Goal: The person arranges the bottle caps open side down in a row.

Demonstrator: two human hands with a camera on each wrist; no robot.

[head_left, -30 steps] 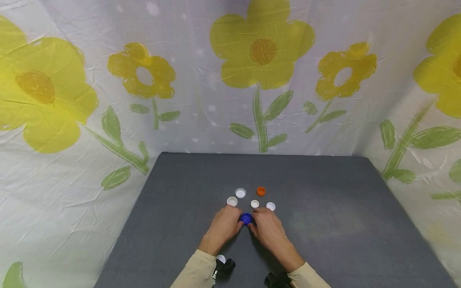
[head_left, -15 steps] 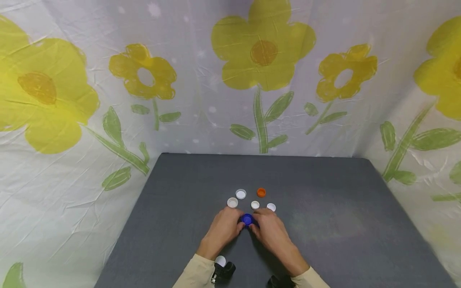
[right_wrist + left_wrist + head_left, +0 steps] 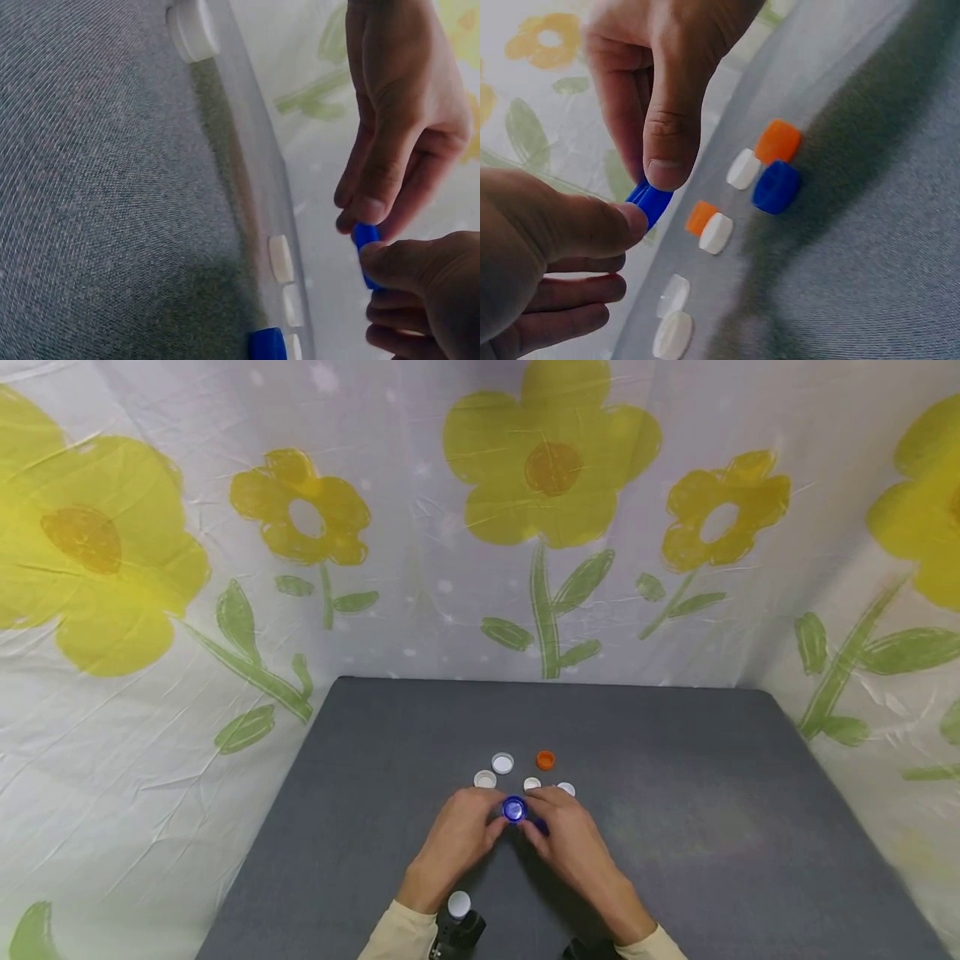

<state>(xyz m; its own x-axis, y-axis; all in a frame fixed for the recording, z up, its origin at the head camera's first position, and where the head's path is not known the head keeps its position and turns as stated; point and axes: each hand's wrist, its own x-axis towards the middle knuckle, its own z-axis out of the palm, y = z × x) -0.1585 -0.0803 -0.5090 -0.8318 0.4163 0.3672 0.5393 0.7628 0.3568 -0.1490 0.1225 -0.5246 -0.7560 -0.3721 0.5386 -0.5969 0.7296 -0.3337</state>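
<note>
A blue bottle cap (image 3: 514, 810) is pinched between both hands above the table. My left hand (image 3: 457, 831) grips its left side with thumb and fingers. From the opposite side, my right hand (image 3: 562, 831) pinches it too. The left wrist view shows the held blue cap (image 3: 651, 204) on edge, both thumbs against it. A second blue cap (image 3: 776, 187) lies on the table; in the head view it shows partly beneath my right hand. Close beside it are an orange cap (image 3: 778, 141) and a white cap (image 3: 744, 169).
Beyond the hands on the dark grey table (image 3: 675, 752) lie several white caps (image 3: 502, 763) and an orange cap (image 3: 545, 760). Another white cap (image 3: 459, 905) sits by the left wrist. A flower-printed curtain (image 3: 420, 568) surrounds the table's back and sides.
Both hands have raised the held blue cap slightly off the table and tilted it. The second blue cap now shows under the right hand. The other caps stay put.
</note>
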